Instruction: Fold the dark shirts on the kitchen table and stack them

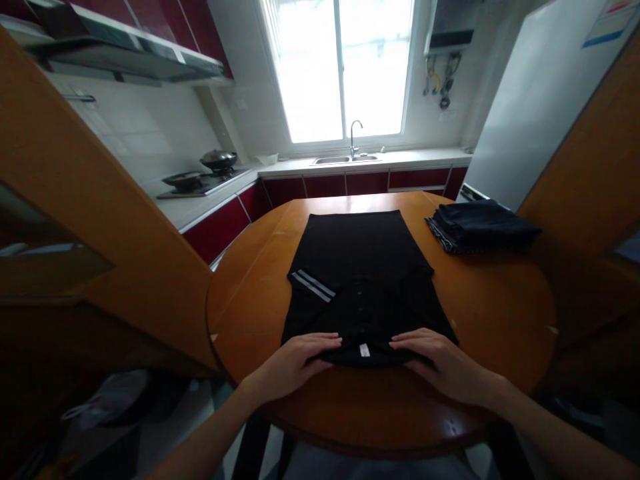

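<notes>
A black garment (357,243) with short sleeves lies spread flat on a round, orange-brown wooden table (250,300), its hem towards the far side and its neckline close to the person. Two pale stripes (313,285) cross the sleeve on the left, which is folded inward over the body, and a small white label (365,350) shows at the middle of the neck (any writing on it is too small to read). The person's left hand (305,352) rests on the near edge, to the left of the label, its fingers together and nearly straight over the cloth, the thumb lower and apart from them. The right hand (433,353) mirrors it on the other side, palm down, fingers slightly bent, tips pointing towards the label. Whether either hand pinches the fabric cannot be told. At the far right of the table, well apart from the hands, sits a stack of folded dark clothes (487,225). Beyond is a kitchen: a bright window (313,73) above a sink (333,160) with a curved tap (353,139), and, at left, a covered pan (219,159) on a stove (200,187).
</notes>
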`<state>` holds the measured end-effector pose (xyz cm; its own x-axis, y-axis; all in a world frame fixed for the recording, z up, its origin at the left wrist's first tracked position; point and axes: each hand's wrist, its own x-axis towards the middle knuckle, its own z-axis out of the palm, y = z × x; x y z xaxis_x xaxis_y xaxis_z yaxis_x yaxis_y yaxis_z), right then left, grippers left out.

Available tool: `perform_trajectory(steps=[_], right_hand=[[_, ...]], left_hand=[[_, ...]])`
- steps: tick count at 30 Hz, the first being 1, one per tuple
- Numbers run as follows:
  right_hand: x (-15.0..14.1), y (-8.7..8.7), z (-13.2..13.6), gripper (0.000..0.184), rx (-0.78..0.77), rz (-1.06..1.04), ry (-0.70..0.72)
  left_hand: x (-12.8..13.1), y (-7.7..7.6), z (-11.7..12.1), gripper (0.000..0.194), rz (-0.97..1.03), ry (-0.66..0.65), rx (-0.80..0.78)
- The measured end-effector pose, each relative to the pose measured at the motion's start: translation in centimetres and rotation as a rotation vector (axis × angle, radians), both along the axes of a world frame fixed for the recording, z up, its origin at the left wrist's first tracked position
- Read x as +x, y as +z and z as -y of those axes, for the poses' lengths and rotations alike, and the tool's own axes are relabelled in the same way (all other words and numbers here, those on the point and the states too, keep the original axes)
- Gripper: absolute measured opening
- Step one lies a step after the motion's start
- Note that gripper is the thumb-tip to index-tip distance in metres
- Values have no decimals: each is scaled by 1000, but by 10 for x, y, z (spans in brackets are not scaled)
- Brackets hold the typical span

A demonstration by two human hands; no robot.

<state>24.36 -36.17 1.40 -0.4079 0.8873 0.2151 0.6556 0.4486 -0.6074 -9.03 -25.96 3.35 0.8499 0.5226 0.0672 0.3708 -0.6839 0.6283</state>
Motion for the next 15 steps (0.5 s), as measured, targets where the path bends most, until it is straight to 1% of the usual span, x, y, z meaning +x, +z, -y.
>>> perform_trajectory(steps=[4, 7, 10, 13, 15], right_hand=[[-4, 2, -5, 26, -114, -94, -113], [-7, 1, -11, 28, -159, -174, -221], [-9, -3, -18, 32, -166, -224, -292], [-10, -6, -28, 31, -151, -239, -337], [-11, -8, -34, 31, -132, -225, -371]], left_hand=[[5, 1, -2, 29, 54, 138, -113], [10, -2, -6, 26, 57, 239, -160], [16, -6, -12, 32, 42, 321, -164], [21, -11, -19, 38, 43, 379, -149], [25, -12, -23, 38, 46, 411, -136]])
